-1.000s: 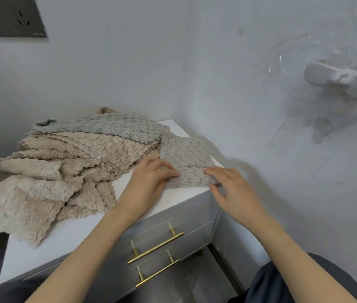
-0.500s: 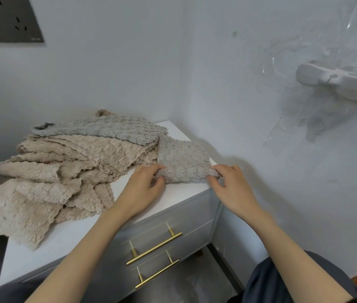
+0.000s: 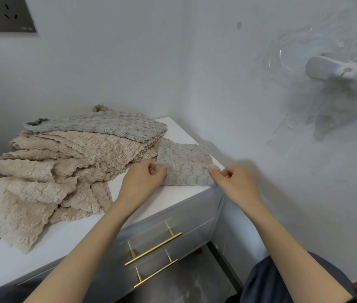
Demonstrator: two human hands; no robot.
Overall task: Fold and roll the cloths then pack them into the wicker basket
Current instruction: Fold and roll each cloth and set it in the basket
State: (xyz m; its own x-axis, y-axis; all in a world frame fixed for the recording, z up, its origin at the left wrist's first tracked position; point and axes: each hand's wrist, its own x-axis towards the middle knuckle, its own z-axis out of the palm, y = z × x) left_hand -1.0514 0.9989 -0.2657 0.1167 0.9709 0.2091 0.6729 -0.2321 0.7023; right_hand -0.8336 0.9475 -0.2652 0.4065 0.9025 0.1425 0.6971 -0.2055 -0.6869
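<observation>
— Hands first?
— Left hand [image 3: 143,182] and right hand [image 3: 237,185] now pinch the near edge of the folded grey waffle-weave cloth [image 3: 184,165] at the white cabinet top's [image 3: 74,235] front right corner. A second ago they pressed flat, so rolling seems to be starting.
— Beyond?
— Heap of beige fleecy cloths [image 3: 63,162], left side, unfolded. No basket visible.

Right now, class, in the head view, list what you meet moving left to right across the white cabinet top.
beige cloth pile → left hand → small grey cloth, pinched at both near corners → right hand
</observation>
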